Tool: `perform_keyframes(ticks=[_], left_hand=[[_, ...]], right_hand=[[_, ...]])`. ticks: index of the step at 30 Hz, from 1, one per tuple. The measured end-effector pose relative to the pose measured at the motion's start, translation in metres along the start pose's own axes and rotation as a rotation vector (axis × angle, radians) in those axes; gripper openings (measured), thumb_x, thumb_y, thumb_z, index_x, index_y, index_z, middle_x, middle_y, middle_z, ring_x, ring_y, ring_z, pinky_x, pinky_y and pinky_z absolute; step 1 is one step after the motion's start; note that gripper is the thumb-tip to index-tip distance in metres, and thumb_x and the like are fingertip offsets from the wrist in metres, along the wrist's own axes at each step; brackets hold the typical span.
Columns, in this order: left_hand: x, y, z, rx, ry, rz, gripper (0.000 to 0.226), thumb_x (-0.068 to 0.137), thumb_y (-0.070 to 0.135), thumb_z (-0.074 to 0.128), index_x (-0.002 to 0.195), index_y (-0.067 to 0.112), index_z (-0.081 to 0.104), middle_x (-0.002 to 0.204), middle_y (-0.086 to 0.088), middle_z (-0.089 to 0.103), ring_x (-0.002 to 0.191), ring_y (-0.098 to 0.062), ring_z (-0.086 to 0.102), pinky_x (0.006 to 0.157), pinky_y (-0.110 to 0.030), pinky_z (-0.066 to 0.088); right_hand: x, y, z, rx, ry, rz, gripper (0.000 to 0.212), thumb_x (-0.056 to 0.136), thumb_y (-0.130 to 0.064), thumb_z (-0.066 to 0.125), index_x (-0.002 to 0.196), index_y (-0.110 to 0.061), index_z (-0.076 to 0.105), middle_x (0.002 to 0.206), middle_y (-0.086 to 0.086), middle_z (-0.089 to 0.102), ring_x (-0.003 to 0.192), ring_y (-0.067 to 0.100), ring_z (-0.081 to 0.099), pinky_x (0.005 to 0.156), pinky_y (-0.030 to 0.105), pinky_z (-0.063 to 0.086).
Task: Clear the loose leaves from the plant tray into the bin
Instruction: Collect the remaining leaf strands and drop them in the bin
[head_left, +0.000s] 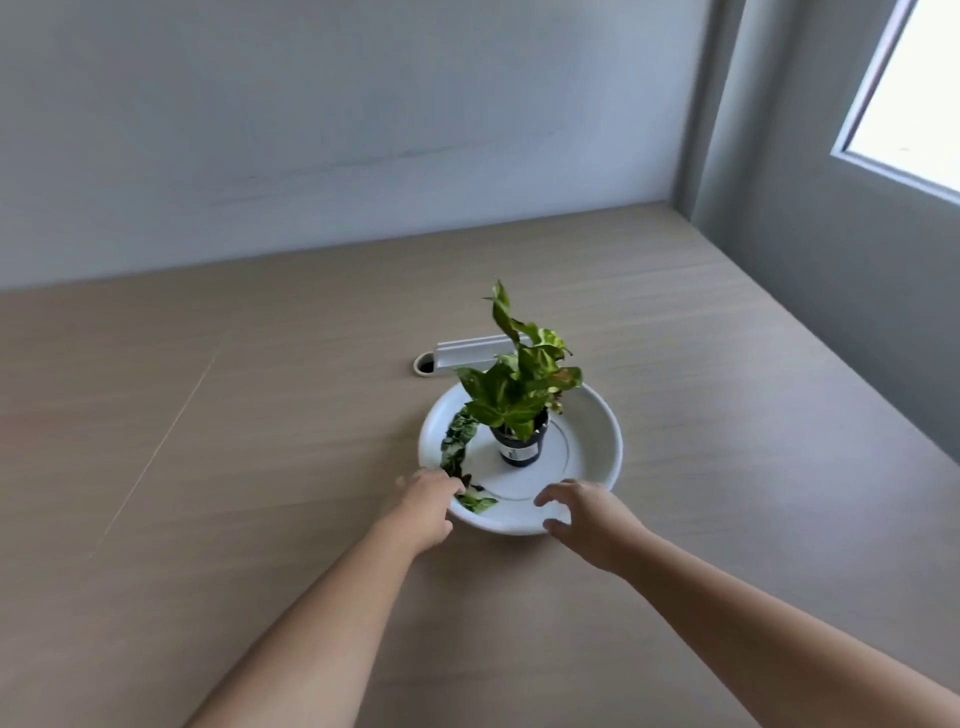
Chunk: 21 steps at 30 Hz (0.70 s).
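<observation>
A round white plant tray (592, 447) sits on the wooden table. In its middle stands a small dark pot (519, 451) with a green leafy plant (519, 379). Loose green leaves (457, 441) lie in a curved row along the tray's left inner side, and one more leaf (478, 503) lies at the near left. My left hand (428, 506) rests at the tray's near-left rim, its fingertips touching the leaves; whether it grips one is hidden. My right hand (587, 517) hovers over the near rim with fingers spread and thumb below the rim. No bin is in view.
Behind the tray a white cable-cover strip (470, 351) lies beside a round cable hole (425, 365) in the table. A pale wall runs along the table's far edge, and a grey wall with a window (914, 88) stands on the right.
</observation>
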<state>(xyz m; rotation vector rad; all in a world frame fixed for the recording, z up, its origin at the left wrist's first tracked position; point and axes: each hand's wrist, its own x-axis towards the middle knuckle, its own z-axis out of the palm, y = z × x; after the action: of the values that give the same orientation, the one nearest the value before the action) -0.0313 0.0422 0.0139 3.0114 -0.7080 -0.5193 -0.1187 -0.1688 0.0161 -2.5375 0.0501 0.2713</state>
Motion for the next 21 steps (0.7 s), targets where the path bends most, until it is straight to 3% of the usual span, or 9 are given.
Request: perform_keyframes(ticks=[4,10,15,18,21], left_hand=[[0.013,-0.018,0.007,0.013,-0.024,0.086,0.034,0.087,0.02,0.059,0.119,0.028,0.061,0.125,0.006,0.058,0.121,-0.018,0.05,0.105,-0.034,0.035],[0.018,-0.009,0.018,-0.028,0.059,0.136,0.027,0.087,0.031,0.061,0.113,0.028,0.067,0.114,0.007,0.067,0.111,-0.017,0.057,0.097,-0.031,0.037],[0.013,0.004,0.031,-0.069,0.123,0.232,0.04,0.083,0.036,0.066,0.122,0.027,0.06,0.126,0.009,0.059,0.121,-0.014,0.048,0.102,-0.028,0.03],[0.02,-0.013,0.016,-0.063,0.139,0.167,0.049,0.081,0.033,0.069,0.128,0.026,0.056,0.133,0.007,0.054,0.127,-0.015,0.044,0.107,-0.029,0.027],[0.028,-0.03,0.002,-0.018,0.078,0.066,0.049,0.082,0.027,0.068,0.129,0.027,0.054,0.137,0.004,0.051,0.13,-0.018,0.043,0.107,-0.036,0.03]], right_hand=[[0.012,-0.004,0.027,-0.127,-0.119,-0.04,0.034,0.084,-0.015,0.052,0.116,-0.023,0.061,0.118,0.003,0.062,0.108,0.025,0.058,0.09,0.037,0.05],[0.029,0.018,0.012,-0.248,-0.169,0.014,0.019,0.085,-0.016,0.056,0.102,-0.019,0.065,0.107,0.004,0.066,0.098,0.025,0.061,0.08,0.033,0.05],[0.037,0.028,-0.01,-0.527,-0.06,0.069,0.04,0.081,-0.005,0.045,0.114,-0.022,0.06,0.116,0.003,0.065,0.11,0.027,0.056,0.096,0.033,0.044],[0.038,0.008,-0.001,-0.433,-0.091,-0.031,0.05,0.079,-0.006,0.05,0.127,-0.023,0.051,0.125,0.002,0.059,0.115,0.024,0.053,0.097,0.038,0.047],[0.036,-0.014,0.021,-0.372,-0.17,-0.138,0.046,0.081,-0.008,0.051,0.125,-0.021,0.052,0.123,0.005,0.057,0.114,0.026,0.053,0.093,0.04,0.048]])
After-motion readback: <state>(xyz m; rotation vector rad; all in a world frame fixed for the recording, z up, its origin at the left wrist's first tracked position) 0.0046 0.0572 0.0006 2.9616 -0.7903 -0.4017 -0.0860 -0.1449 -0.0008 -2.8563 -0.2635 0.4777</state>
